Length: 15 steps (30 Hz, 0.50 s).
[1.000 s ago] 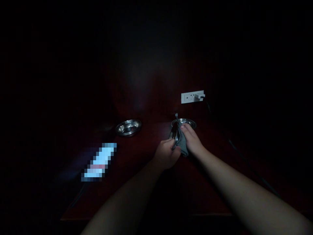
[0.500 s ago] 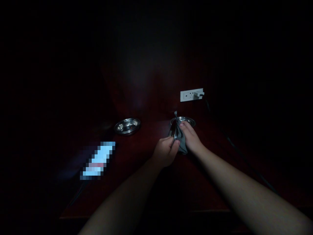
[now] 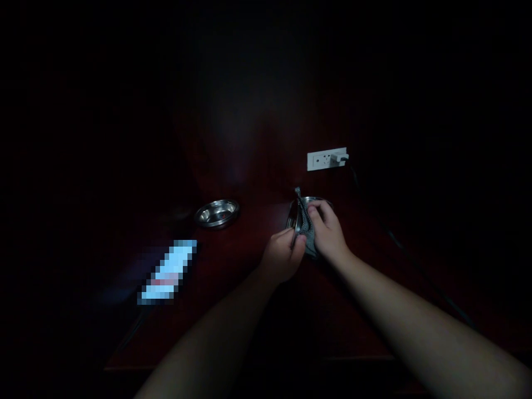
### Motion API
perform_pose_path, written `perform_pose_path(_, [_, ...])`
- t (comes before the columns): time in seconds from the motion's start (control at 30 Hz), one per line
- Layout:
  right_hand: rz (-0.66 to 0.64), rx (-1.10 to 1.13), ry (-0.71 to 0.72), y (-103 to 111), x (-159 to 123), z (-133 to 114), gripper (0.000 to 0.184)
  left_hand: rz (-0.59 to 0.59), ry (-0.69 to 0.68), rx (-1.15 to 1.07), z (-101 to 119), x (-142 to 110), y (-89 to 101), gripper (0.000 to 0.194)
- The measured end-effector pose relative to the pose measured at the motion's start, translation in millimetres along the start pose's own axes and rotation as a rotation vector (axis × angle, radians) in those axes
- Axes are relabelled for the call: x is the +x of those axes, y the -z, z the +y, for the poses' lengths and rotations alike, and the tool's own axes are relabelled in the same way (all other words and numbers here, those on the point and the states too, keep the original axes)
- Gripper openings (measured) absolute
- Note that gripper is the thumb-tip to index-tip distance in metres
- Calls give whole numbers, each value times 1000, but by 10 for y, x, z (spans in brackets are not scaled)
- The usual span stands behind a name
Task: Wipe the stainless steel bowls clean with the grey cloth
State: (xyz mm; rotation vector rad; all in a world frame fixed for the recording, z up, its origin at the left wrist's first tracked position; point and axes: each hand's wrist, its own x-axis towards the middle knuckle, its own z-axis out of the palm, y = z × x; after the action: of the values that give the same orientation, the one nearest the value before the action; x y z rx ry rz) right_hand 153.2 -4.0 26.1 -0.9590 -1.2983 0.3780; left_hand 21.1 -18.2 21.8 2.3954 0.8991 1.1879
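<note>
My left hand (image 3: 282,255) is closed on the near edge of a shiny metal dish (image 3: 292,217), tilted up on its side. Its thumb also presses on a grey cloth (image 3: 307,238) that lies against the dish. My right hand (image 3: 326,227) has its fingers curled round the cloth from the right side. A twisted end of the cloth sticks up above both hands. Just behind them is the rim of another metal dish (image 3: 313,198), mostly hidden by my right hand. The light is dim, and the dish's exact shape is hard to make out.
On the dark red table (image 3: 233,260), a round metal dish (image 3: 216,214) stands to the left, with a small reddish spot inside. A lit, blurred-out phone-like screen (image 3: 168,271) lies nearer. A wall socket (image 3: 327,159) holds a white plug; a cable (image 3: 436,291) runs along the right.
My right hand has shifted slightly on the cloth, its fingers more bent and covering more of the rear dish. My left hand keeps its grip almost unmoved.
</note>
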Motion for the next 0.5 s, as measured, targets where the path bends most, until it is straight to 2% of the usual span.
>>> perform_pose_path(0.23, [-211,88,11,-17,-54,21,33,48,23,78,10,17,13,26])
perform_pose_path(0.37, [-194,111,-39,-12,-52,41,35,45,21,104,29,23,15,27])
perform_pose_path(0.5, [-147,219,-144,-13,-28,74,34,44,-36,114,46,12,13,32])
